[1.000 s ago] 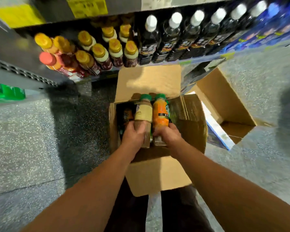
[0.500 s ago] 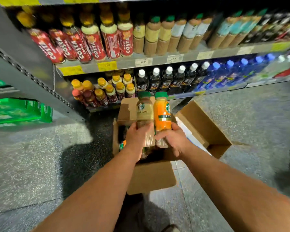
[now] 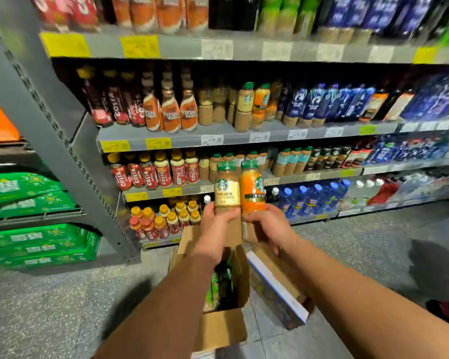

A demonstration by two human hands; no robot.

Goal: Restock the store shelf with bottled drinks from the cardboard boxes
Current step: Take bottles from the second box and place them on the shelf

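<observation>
Your left hand (image 3: 216,230) gripping the latte bottle (image 3: 226,189), your right hand (image 3: 266,226) gripping the orange bottle (image 3: 252,189), both upright, side by side above the open box (image 3: 223,330), facing the shelf (image 3: 218,138)

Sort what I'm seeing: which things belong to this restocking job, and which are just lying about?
In the job: left hand gripping tan latte bottle; right hand gripping orange bottle; open cardboard box; second box beside it; shelf.
Lying about: green cases; blue water bottles; Costa bottles.
</observation>
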